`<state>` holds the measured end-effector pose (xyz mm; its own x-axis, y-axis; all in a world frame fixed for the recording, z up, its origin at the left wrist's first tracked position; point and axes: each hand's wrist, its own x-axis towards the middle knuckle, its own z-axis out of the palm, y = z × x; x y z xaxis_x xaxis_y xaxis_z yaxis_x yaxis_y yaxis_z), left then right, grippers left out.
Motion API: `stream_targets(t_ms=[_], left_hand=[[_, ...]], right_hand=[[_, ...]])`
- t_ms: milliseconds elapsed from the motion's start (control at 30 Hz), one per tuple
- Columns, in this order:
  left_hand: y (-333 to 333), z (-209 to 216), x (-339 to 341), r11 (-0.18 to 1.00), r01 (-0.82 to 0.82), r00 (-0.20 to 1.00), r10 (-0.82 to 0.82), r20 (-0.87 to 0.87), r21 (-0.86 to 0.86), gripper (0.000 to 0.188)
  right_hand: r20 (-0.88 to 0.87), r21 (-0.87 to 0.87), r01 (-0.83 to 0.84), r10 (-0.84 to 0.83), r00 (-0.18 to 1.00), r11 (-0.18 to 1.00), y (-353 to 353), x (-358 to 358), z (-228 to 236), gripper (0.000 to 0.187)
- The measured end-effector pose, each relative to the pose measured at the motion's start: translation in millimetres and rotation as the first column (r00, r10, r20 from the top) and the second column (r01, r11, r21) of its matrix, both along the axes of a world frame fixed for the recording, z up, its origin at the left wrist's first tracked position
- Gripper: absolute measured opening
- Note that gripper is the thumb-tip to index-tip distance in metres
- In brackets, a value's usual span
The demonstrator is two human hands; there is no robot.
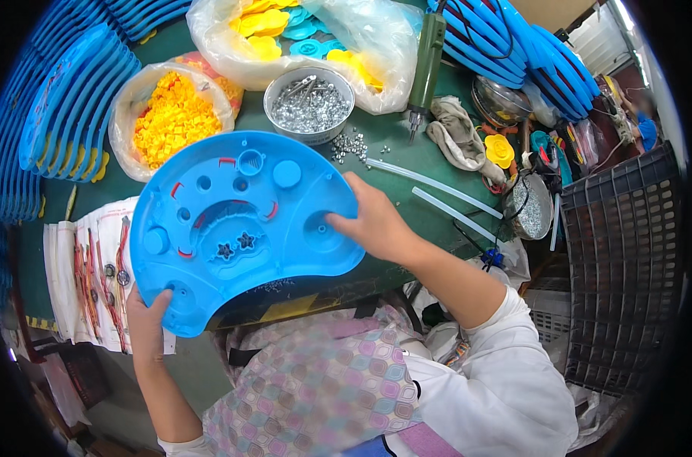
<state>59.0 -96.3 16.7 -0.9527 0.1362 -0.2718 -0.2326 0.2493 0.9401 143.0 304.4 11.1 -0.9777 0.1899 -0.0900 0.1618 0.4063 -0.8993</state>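
Between my two hands is a blue curved plastic shell (293, 236), its hollow inner side facing up. Its moulded inside has round posts, holes, several small red strips and two dark star-shaped openings. My left hand (147, 324) grips the near left corner, thumb pressed on the inner face. At the right end my right hand (373, 221) is closed round the rim, its thumb inside by a round recess. The fingers under the shell are hidden. Just beyond the shell stands a metal bowl (309, 107) of small silver screws, with loose screws (350, 146) spilled beside it.
Bags of yellow pieces (174, 122) and of yellow and teal flower shapes (266, 23) stand at the back. A green electric screwdriver (427, 65) hangs at right of the bowl. Blue shells (64, 107) are stacked left; wired parts (102, 282) lie below them. A black crate (620, 266) stands right.
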Motion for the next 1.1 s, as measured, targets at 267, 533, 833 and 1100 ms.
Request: stream_targets(t_ms=[267, 533, 833, 1100], left_hand=[[13, -16, 8, 0.909, 0.053, 0.982, -0.123, -0.144, -0.415, 0.052], [15, -11, 19, 0.895, -0.021, 0.975, -0.079, -0.206, -0.445, 0.048], [23, -10, 9, 0.884, -0.067, 0.973, -0.044, -0.224, -0.462, 0.058], [27, -6, 12, 0.884, -0.090, 0.967, -0.033, -0.253, -0.460, 0.051]], right_hand=[[0.016, 0.082, 0.022, -0.023, 1.000, 0.996, 0, -5, -22, 0.043], [0.124, 0.177, 0.011, -0.033, 0.992, 0.984, -5, -18, -12, 0.048], [-0.039, 0.084, 0.021, -0.018, 0.999, 0.996, 0, -12, -21, 0.049], [-0.037, 0.118, 0.036, -0.032, 0.999, 0.992, -4, -10, -20, 0.066]])
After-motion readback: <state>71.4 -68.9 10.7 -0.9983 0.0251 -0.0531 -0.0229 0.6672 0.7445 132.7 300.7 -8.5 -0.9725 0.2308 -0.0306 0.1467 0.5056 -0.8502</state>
